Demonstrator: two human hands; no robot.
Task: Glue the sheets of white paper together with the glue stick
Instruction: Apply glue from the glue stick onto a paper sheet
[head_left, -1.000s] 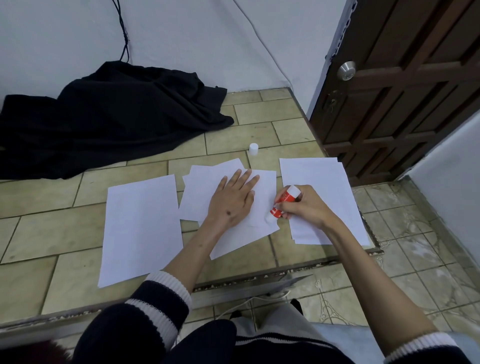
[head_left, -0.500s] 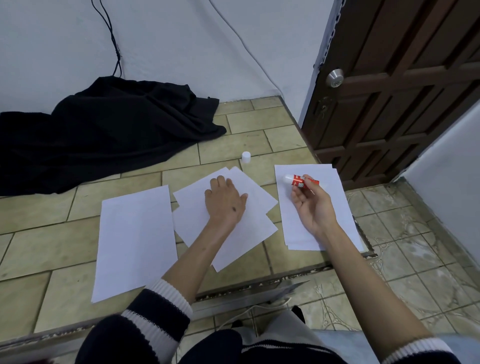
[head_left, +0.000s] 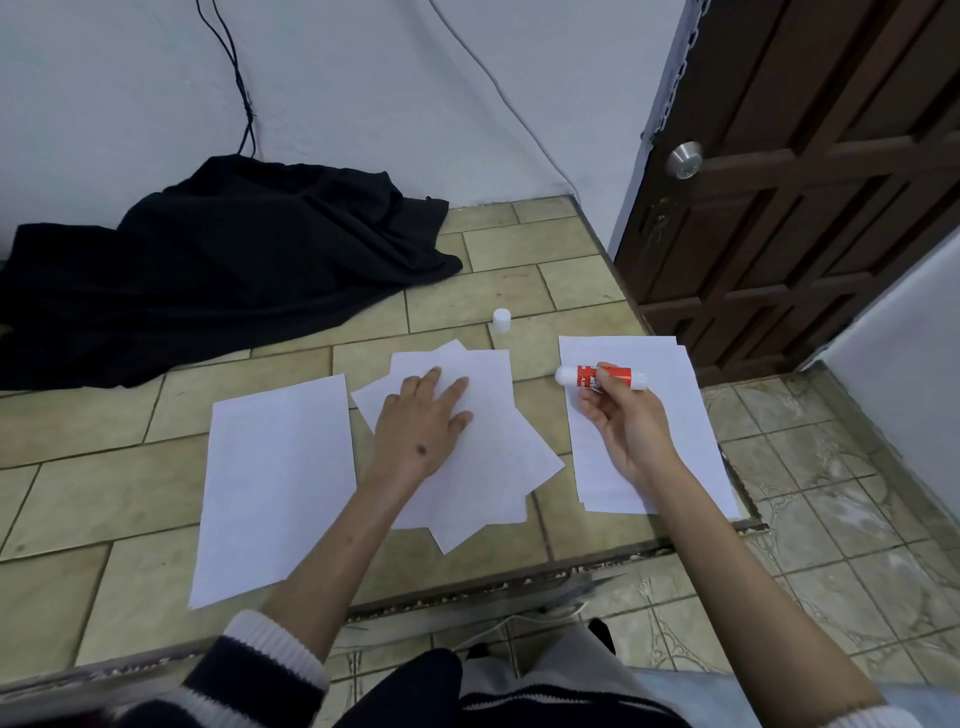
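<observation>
Pressing is the step now, I think: the left hand (head_left: 423, 426) lies flat, fingers straight and a bit apart, on the middle pile of white paper (head_left: 483, 457), w/ sheets fanned out at odd angles on the tiled surface (head_left: 93, 499). The right hand (head_left: 623, 423) is up over the stack of sheets (head_left: 675, 452) at 3 o'clock, its fingers clamped round the glue stick (head_left: 602, 376), which lies sideways w/ its cap off. The cap (head_left: 502, 319) stands at 12 o'clock, just past the pile. One more sheet (head_left: 275, 478) lies at 9 o'clock. Next, prob. rub glue on the top sheet, then lay a fresh sheet on it & press. Keep the pile held so it can't slide.
</observation>
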